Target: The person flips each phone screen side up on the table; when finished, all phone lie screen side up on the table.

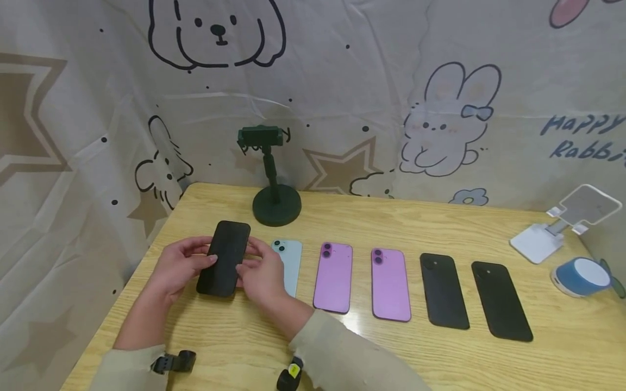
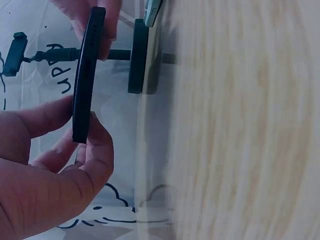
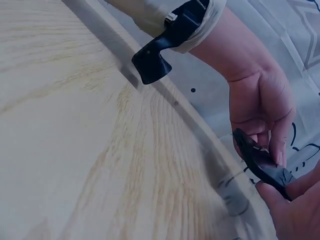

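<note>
A black smartphone [image 1: 224,259] is held between both hands, raised over the left part of the table, its dark face turned up. My left hand [image 1: 179,267] grips its left edge, thumb on the face and fingers underneath. On the opposite edge, my right hand [image 1: 262,273] pinches it between thumb and fingers. The left wrist view shows the phone [image 2: 88,75] edge-on, clear of the wooden surface. Just beyond the right hand lies a light blue phone [image 1: 292,255], partly covered by that hand.
Two pink-purple phones [image 1: 333,278] and two black phones [image 1: 445,291] continue the row rightward on the wooden table [image 1: 235,347]. Behind stands a dark green phone stand [image 1: 276,206]. At the right are a white folding stand [image 1: 537,243] and a blue-and-white round object [image 1: 580,277]. A printed curtain hangs behind.
</note>
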